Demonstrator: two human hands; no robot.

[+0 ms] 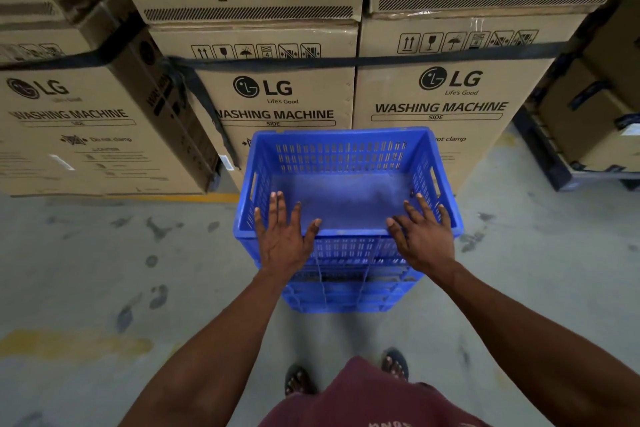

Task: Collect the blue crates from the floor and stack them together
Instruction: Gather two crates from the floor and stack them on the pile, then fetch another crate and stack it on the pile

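A stack of blue plastic crates [346,291] stands on the concrete floor in front of me. The top blue crate [341,152] is empty, with slotted walls and handle holes in both short sides. My left hand [282,237] lies flat over the near rim at its left corner, fingers spread and pointing into the crate. My right hand [424,234] lies the same way over the near rim at the right corner. Neither hand is curled around anything.
Tall cardboard washing-machine boxes [433,94] strapped with a dark band stand right behind the stack and to the left [79,121]. More boxes on a dark pallet [588,128] are at the right. Yellow floor lines [72,343] mark the grey floor. My sandalled feet [298,380] are below.
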